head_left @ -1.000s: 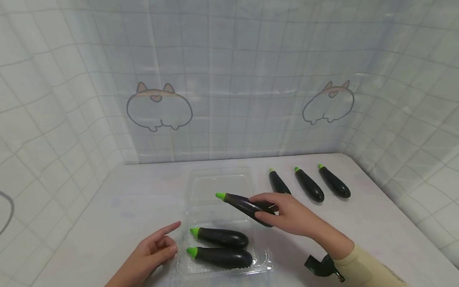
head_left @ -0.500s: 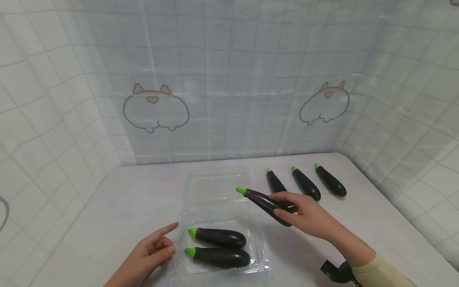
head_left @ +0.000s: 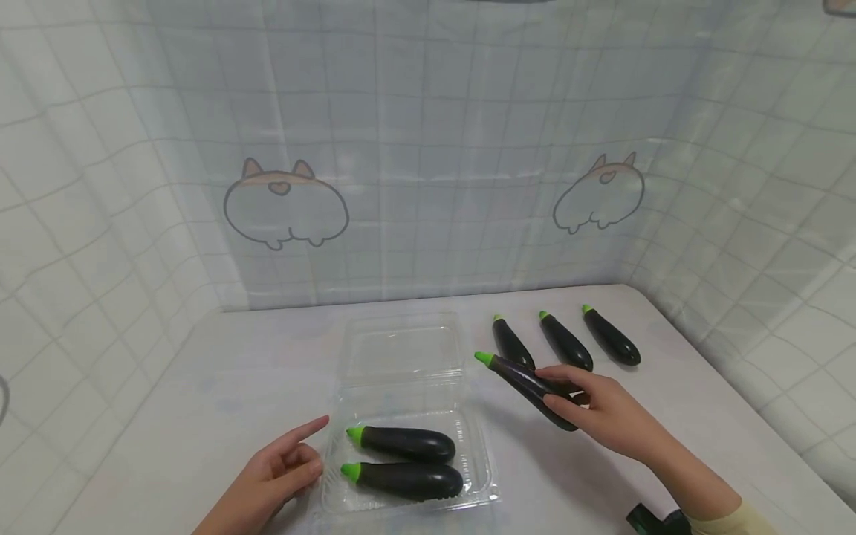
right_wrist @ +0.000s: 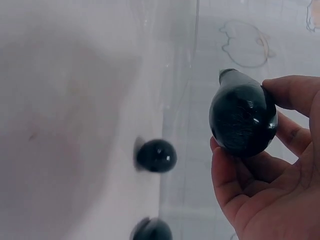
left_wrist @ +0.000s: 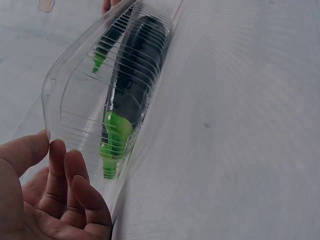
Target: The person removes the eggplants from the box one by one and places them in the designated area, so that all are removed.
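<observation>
In the head view my right hand (head_left: 598, 409) grips a dark eggplant (head_left: 528, 386) with a green stem, held up over the table to the right of an open clear plastic clamshell container (head_left: 487, 468). The right wrist view shows the rounded end of this eggplant (right_wrist: 243, 120) between thumb and fingers. Two more eggplants, one nearer (head_left: 404, 481) and one farther (head_left: 411, 444), lie side by side in the container's base, stems to the left. My left hand (head_left: 277, 475) is at the container's left edge; in the left wrist view its thumb and a fingertip pinch the rim (left_wrist: 47, 110).
Three eggplants lie apart at the table's back right: left (head_left: 511, 343), middle (head_left: 565, 342) and right (head_left: 611, 336). The container's lid (head_left: 404, 345) lies folded back behind the base. A grid-patterned curtain (head_left: 428, 186) surrounds the table (head_left: 267, 357) at the back and sides.
My right hand has moved to the right with the eggplant, from above the container to beside it. The left hand stays at the container's edge. The head view has shifted slightly.
</observation>
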